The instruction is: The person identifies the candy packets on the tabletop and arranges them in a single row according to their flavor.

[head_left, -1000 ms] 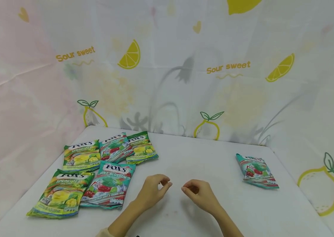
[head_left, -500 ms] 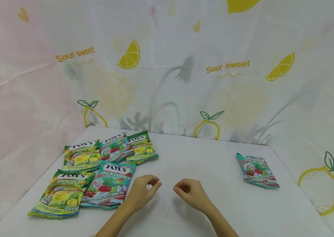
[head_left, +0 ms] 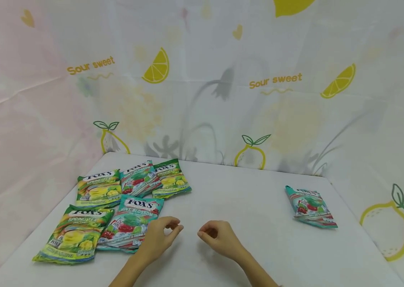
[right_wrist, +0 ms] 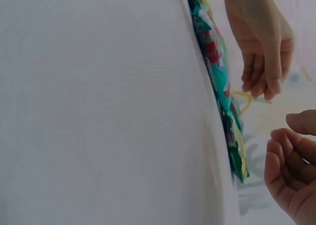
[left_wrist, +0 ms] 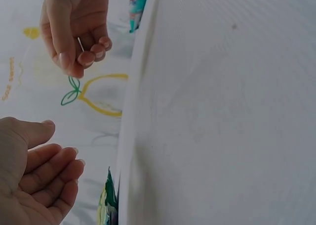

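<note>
We have the left hand [head_left: 159, 237] and right hand [head_left: 221, 239] bare, facing each other with a gap between; fingers loosely curved, both relaxed, nothing gripped. In the head view the left hand overlaps the right edge of the near Mint Blossom bag [head_left: 126, 225]; we can't tell if they touch. That bag lies face up on the smooth, matte white table [head_left: 230, 187], left side: plump pillow shape, glossy teal film, crimped ends, cherry print. Along its left edge, the near Spring Tea bag [head_left: 73, 237], shiny yellow-green, puffed. Behind, we count the far Spring Tea bag [head_left: 99, 189], far Mint Blossom bag [head_left: 139, 179] and corner Spring Tea bag [head_left: 171, 179], close together, all crinkly film. The lone Mint Blossom bag [head_left: 310, 207], creased and slanted, sits well apart at right. Backdrop [head_left: 187, 59]: thin creased cloth, lemon prints.
</note>
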{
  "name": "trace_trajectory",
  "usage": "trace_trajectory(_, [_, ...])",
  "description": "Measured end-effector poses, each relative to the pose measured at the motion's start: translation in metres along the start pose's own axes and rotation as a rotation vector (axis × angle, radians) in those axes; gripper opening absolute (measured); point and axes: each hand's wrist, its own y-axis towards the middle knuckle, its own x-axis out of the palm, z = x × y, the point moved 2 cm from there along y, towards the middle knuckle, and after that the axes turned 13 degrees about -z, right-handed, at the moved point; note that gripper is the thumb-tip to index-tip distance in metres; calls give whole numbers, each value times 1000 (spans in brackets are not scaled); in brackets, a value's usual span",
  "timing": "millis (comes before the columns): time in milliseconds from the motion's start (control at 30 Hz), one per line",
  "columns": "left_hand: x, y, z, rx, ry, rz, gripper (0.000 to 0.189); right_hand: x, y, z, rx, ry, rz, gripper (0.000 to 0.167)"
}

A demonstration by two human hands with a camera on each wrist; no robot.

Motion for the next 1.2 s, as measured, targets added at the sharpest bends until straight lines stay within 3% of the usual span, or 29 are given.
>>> trace_trajectory(133, [-5, -4, -4, -6, 10, 33, 8, 7, 3, 1, 4, 25, -22, 14])
trace_trajectory(367, [-19, -8, -6, -103, 43, 47, 13, 16, 10, -1, 5, 49, -65, 14])
trace_trajectory(667, [-42, -20, -17, -62, 119, 106, 24, 24, 18, -3, 10, 60, -98, 15])
trace_trajectory(900, [-58, -28, -24, -166, 122, 67, 24, 30, 25, -5, 17, 86, -134, 17])
trace_trajectory(1200, [-71, -42, -33, -167, 156, 125, 25, 39, 34, -8, 43, 141, -166, 16])
